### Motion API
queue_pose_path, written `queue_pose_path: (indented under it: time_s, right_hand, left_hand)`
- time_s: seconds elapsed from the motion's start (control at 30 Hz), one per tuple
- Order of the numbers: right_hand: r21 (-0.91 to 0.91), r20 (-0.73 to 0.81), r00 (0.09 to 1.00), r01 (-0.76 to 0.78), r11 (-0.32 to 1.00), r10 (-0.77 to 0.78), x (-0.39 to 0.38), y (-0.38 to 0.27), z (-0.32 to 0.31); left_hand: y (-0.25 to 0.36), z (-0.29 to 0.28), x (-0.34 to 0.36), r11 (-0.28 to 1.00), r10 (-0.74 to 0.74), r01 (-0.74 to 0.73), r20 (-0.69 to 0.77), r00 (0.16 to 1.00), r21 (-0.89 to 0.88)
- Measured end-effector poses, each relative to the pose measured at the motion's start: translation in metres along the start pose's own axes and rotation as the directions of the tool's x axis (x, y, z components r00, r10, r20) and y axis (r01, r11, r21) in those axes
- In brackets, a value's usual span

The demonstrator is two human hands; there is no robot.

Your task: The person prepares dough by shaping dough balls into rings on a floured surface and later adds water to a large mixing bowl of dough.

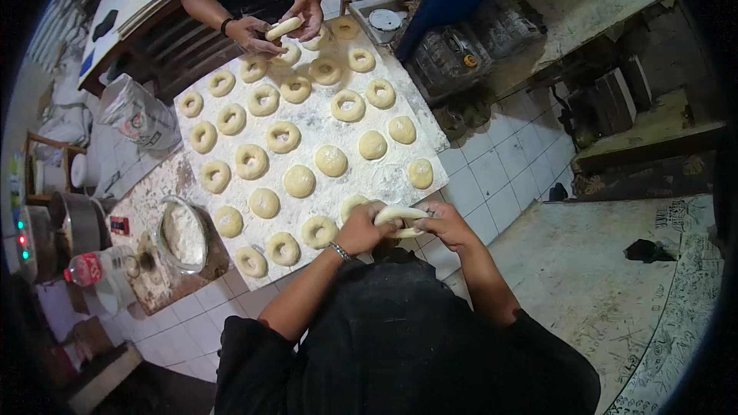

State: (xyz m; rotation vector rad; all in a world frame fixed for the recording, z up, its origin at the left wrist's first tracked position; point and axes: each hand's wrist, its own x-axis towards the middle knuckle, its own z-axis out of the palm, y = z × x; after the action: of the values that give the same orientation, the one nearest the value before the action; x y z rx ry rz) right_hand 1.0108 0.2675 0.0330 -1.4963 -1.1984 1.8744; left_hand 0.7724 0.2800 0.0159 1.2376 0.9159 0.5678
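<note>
Left hand (361, 228): fingers curled round the left side of the ring (400, 213), floury fingertips at the hole.
Right hand (450, 226): pinching the ring's right end, thumb and fingers bent in.
Ring: raw pale dough, held between both hands just off the worktop's (388, 178) near edge, in front of the black shirt (388, 315); looks drawn out sideways.
Dough feel: likely light, soft, stretchy; floury skin probably slick rather than sticky. Thin parts could tear or neck if pulled hard.
Hold: best taken through the hole, fingers inside and thumbs outside, pressure shared all round; pinching one spot would likely dent it.
By left hand: a dough piece (351, 205), partly hidden; hole or none, cannot tell.
Discs: unpierced rounds, e.g. one mid-worktop (331, 161), among flour.
Finished-looking rings: spaced over the worktop, one (283, 248) at the near left.
Co-worker: both hands (306, 15) at the far side, holding another ring (284, 28).
Left side: metal bowl (189, 267) of flour (183, 232), bottle (86, 268).
</note>
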Motion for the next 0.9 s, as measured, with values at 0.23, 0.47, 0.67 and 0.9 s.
queue_pose_path:
  time_s: [0.23,0.47,0.67,0.9]
  right_hand:
    - [0.011,-0.261,0.949,0.186,0.983,-0.176,0.047,0.005,-0.01]
    - [-0.342,-0.418,0.862,0.143,0.929,-0.287,0.062,0.018,-0.095]
    - [-0.814,0.05,0.902,0.286,0.505,-0.429,0.097,0.003,-0.098]
    - [-0.401,0.113,0.925,0.376,0.835,-0.362,0.104,0.015,-0.145]
  left_hand:
    - [-0.007,0.006,0.036,0.944,0.24,-0.108,-0.426,0.872,0.311]
    - [0.016,0.018,0.029,0.758,0.198,0.067,-0.326,0.924,0.649]
    - [-0.015,0.053,0.067,0.514,0.102,0.235,-0.331,0.938,0.825]
    - [0.016,0.068,0.088,0.584,0.297,0.36,-0.605,0.739,0.727]
